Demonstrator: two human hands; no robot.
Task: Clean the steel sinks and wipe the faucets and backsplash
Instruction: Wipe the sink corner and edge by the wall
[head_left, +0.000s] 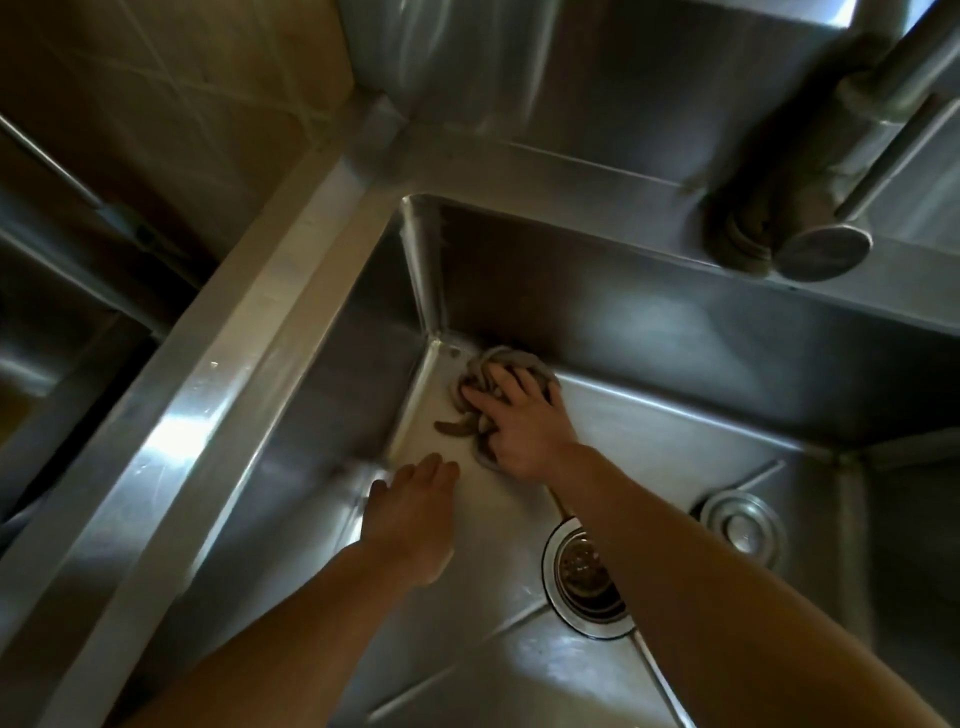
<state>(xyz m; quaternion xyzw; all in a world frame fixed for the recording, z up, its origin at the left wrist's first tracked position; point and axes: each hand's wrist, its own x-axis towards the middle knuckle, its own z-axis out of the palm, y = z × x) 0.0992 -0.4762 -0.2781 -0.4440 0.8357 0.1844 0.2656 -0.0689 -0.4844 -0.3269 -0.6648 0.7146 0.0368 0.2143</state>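
A bunched, ropy brown cloth (498, 384) sits in the far left corner of the brushed steel sink (675, 364), pressed by the right hand (524, 426), fingers curled into it. The left hand (410, 514) lies flat nearby, fingers straight. A round drain (587, 577) sits near right; a cylindrical faucet (826, 228) hangs above the far rim.

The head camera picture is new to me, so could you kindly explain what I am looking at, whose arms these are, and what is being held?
There is no machine here: a person wears a camera on the head, so you look down along their own bare arms into a steel sink. The right hand presses a crumpled grey-brown cloth into the far corner of the basin floor, fingers curled over it. The left hand holds nothing, fingers straight, near the left wall. Between the arms lies the drain strainer, with a round steel stopper beside it. The faucet juts in at top right, before the steel backsplash.
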